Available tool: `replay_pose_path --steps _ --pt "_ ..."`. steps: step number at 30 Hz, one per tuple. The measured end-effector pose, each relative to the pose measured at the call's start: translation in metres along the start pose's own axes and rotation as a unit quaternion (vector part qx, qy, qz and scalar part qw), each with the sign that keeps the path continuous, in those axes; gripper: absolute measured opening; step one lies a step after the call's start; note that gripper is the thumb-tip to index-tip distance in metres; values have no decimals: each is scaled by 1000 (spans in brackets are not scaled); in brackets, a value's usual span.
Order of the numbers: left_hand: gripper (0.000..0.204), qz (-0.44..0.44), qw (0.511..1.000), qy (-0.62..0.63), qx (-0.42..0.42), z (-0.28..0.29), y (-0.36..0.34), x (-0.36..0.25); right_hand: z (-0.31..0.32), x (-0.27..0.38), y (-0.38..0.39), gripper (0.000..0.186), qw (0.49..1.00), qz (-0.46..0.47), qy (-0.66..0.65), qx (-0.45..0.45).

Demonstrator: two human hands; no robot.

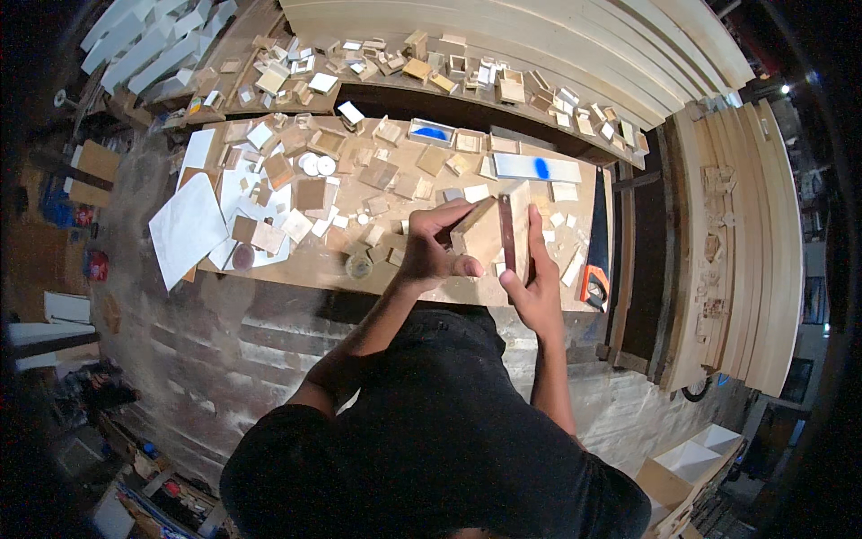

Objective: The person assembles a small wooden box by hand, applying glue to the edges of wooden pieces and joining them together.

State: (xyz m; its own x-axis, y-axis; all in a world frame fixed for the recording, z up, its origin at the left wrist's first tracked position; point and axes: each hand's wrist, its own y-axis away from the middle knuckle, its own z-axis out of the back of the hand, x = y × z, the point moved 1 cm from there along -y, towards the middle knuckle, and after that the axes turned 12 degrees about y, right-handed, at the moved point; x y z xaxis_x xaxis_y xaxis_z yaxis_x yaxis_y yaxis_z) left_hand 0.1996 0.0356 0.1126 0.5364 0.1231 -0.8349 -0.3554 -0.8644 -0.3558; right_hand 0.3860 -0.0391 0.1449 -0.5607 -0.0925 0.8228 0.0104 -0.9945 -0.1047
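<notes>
Left hand: the left hand is half curled, grasping a pale wooden block, thumb at the near edge and fingers bent around the far left side.
Right hand: the right hand grips a dark-edged wooden piece, thumb pressed to the near end and index finger stretched along the right side.
Held pieces: up over the near right part of the workbench, side by side and tilted; I can't tell from here whether they touch.
Writing: a blue patch sits on a long white panel and another in a shallow white tray, both beyond the hands; any lettering is too small to make out.
Saw: a handsaw lies along the right edge, its orange and black handle toward the near side.
Left of the bench: white sheets spread out, a small reddish round container near them, white discs farther off.
Near edge: a clear round container, left of the left forearm.
Far side: a shelf crowded with little wooden boxes, long pale boards behind.
Far right: more stacked boards.
</notes>
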Motion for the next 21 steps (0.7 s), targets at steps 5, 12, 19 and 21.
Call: replay_pose_path --steps 5,12,19,21 --pt "101 40 999 33 -16 -6 5 -4 -3 8 8 96 999 10 31 -25" --pt "105 71 997 38 -7 6 2 -17 -13 23 11 93 997 -52 -35 -43" --pt "100 8 999 46 6 15 0 -17 -11 37 10 90 994 -86 30 -57" --pt "101 -5 999 42 4 8 0 -23 -11 37 7 89 986 -78 137 -50"
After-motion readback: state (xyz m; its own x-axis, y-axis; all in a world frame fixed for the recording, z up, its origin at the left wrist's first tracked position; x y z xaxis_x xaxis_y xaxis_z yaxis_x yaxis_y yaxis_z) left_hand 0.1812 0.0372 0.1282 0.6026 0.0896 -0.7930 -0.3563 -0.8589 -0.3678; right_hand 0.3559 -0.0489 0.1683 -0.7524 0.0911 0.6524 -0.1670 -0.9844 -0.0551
